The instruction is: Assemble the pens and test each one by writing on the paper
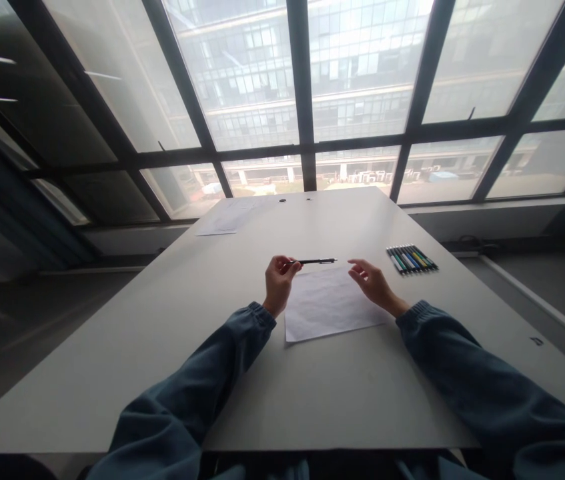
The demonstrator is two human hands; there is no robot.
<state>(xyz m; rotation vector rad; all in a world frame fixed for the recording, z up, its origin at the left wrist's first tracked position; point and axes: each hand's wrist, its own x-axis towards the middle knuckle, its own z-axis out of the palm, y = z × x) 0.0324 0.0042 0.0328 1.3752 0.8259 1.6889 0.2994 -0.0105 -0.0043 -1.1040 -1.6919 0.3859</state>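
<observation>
Pinched in the fingers of my left hand (pixel 278 280) is a black pen (pixel 315 261), held level with its clicker end pointing right. My right hand (pixel 373 283) is just beyond that end, fingers apart and curved, with nothing in them. Below both hands a white sheet of paper (pixel 332 310) lies on the table, its surface slightly wrinkled. To the right of my right hand, a row of several pens (pixel 412 259) in black, green, blue, yellow and white lies side by side.
The white table (pixel 172 373) stretches from my body to the windows (pixel 307 87). More paper (pixel 227 217) lies at its far left. Two small dark items, one a round spot (pixel 282 201), show near the far edge. A small dark mark (pixel 536 341) is at the right edge.
</observation>
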